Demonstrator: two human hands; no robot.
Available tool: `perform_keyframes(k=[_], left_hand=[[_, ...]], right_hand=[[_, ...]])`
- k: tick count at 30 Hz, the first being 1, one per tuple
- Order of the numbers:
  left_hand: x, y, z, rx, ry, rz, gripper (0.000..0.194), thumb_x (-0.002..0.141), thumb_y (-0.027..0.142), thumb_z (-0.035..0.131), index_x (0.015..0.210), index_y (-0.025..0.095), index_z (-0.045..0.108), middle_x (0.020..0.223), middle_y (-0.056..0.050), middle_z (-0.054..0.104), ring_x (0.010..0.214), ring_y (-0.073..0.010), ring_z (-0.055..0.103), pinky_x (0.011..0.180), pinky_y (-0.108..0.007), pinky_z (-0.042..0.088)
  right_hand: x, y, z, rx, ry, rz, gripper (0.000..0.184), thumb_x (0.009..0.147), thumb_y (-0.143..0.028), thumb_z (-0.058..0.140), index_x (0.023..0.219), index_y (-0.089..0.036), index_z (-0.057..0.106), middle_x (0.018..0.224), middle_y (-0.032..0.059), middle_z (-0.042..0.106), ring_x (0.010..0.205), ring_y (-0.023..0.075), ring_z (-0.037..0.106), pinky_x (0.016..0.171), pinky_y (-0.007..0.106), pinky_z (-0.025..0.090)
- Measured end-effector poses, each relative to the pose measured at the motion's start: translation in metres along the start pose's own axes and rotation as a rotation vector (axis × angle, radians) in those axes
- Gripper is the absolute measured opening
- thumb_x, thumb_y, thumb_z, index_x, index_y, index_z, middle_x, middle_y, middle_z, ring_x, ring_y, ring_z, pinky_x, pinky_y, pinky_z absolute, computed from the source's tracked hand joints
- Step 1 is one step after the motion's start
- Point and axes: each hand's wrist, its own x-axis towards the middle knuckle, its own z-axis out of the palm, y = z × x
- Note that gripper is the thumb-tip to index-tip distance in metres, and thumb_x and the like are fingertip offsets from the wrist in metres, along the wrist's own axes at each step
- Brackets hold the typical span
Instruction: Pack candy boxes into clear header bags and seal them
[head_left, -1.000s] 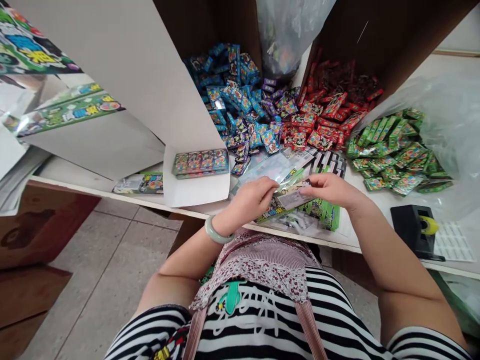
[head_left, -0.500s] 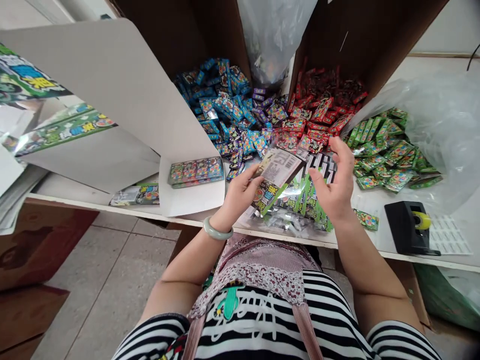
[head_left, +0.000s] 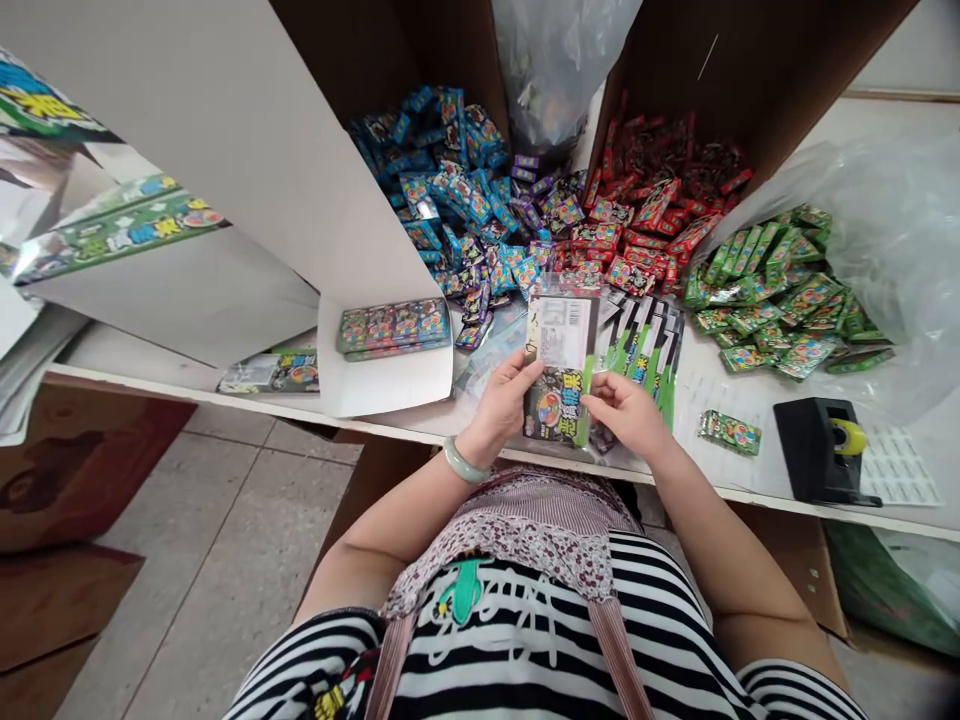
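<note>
Both hands hold one flat printed packet (head_left: 559, 360) upright over the front edge of the white table (head_left: 757, 470). My left hand (head_left: 504, 404) grips its left side, thumb on the front. My right hand (head_left: 626, 412) pinches its lower right edge. The packet shows a white label with a barcode at the top and black and green print below. Beneath it lies a stack of similar green and black packets (head_left: 645, 345). A single small green pack (head_left: 729, 432) lies on the table to the right of my right hand.
Heaps of small packs lie behind: blue (head_left: 450, 200), red (head_left: 652, 210), green (head_left: 780, 290) on clear plastic. A white carton (head_left: 390, 370) holds a row of packs at left. A black tape dispenser (head_left: 821, 450) and label sheet (head_left: 896, 465) sit right.
The packet swung from lying flat to upright. My right hand left it, reached toward the packs behind, then came back to its lower right edge. A small green pack now lies on the table.
</note>
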Motion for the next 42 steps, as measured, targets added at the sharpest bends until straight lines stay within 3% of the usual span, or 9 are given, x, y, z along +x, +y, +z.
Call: perform_keyframes(k=[3,7,12,19,25,28,34,38,42], left_hand=[[0.000,-0.001,-0.007,0.007,-0.020,-0.002,0.049,0.087,0.055,0.066,0.122,0.020,0.062,0.107,-0.008,0.074,0.098,-0.0211,0.071,0.084,-0.036,0.059],[0.000,0.001,-0.010,0.085,-0.023,0.047,0.062,0.091,0.051,0.064,0.145,0.027,0.045,0.093,-0.002,0.069,0.080,-0.0143,0.066,0.073,-0.029,0.056],[-0.013,0.002,-0.003,0.107,-0.230,0.070,0.077,0.087,0.045,0.071,0.154,0.031,0.033,0.089,0.001,0.064,0.076,-0.0118,0.060,0.071,-0.026,0.052],[-0.028,0.025,-0.016,0.162,-0.376,0.043,0.050,0.088,0.037,0.073,0.131,0.025,0.052,0.083,0.001,0.062,0.073,-0.0111,0.061,0.065,-0.022,0.048],[-0.031,0.033,-0.023,0.353,-0.118,0.159,0.031,0.093,0.049,0.062,0.095,0.019,0.062,0.077,0.001,0.059,0.068,-0.0099,0.055,0.064,-0.023,0.044],[-0.026,0.037,-0.019,0.336,-0.112,0.159,0.030,0.088,0.045,0.070,0.081,0.017,0.062,0.084,-0.002,0.066,0.078,-0.0120,0.060,0.072,-0.025,0.047],[-0.016,0.049,-0.019,0.144,-0.183,0.031,0.041,0.078,0.036,0.081,0.113,0.019,0.067,0.077,0.001,0.068,0.068,-0.0096,0.061,0.065,-0.023,0.048],[-0.018,0.052,-0.021,0.240,-0.240,0.089,0.024,0.082,0.036,0.079,0.095,0.017,0.073,0.098,-0.007,0.074,0.092,-0.0159,0.069,0.082,-0.030,0.055],[-0.020,0.050,-0.021,0.239,-0.240,0.204,0.021,0.082,0.037,0.079,0.083,0.018,0.070,0.090,-0.005,0.072,0.087,-0.0141,0.068,0.080,-0.028,0.055]], right_hand=[[-0.014,0.017,0.000,0.004,-0.018,0.023,0.032,0.074,-0.050,0.074,0.085,-0.025,0.058,0.073,-0.0018,0.065,0.063,0.0164,0.061,0.060,0.031,0.054],[-0.032,0.032,-0.008,-0.004,-0.226,0.083,0.037,0.082,-0.050,0.070,0.106,-0.023,0.061,0.094,0.0046,0.072,0.083,0.0206,0.070,0.074,0.037,0.059],[-0.042,0.021,-0.022,-0.042,0.211,-0.096,0.067,0.082,-0.045,0.075,0.137,-0.027,0.042,0.104,0.0053,0.071,0.092,0.0218,0.070,0.080,0.038,0.060],[-0.034,0.014,-0.007,-0.077,0.279,-0.254,0.036,0.087,-0.040,0.070,0.118,-0.028,0.057,0.098,0.0049,0.071,0.078,0.0190,0.068,0.062,0.032,0.055],[-0.027,-0.006,-0.004,-0.119,0.033,-0.293,0.015,0.091,-0.038,0.065,0.098,-0.025,0.062,0.083,0.0010,0.065,0.069,0.0153,0.061,0.056,0.027,0.050],[-0.024,-0.023,-0.008,-0.264,0.024,-0.358,0.014,0.093,-0.035,0.063,0.085,-0.023,0.062,0.084,0.0020,0.065,0.074,0.0154,0.062,0.060,0.027,0.050],[-0.018,-0.024,-0.005,-0.069,0.081,-0.271,0.028,0.085,-0.036,0.072,0.107,-0.026,0.058,0.085,0.0006,0.064,0.075,0.0162,0.063,0.053,0.024,0.051],[-0.020,-0.023,-0.006,-0.183,0.047,-0.331,0.010,0.089,-0.029,0.068,0.095,-0.025,0.062,0.093,0.0029,0.063,0.086,0.0166,0.063,0.060,0.024,0.055],[-0.024,-0.033,-0.007,-0.360,-0.008,-0.457,0.003,0.090,-0.022,0.066,0.090,-0.024,0.063,0.100,0.0045,0.062,0.094,0.0170,0.062,0.069,0.026,0.057]])
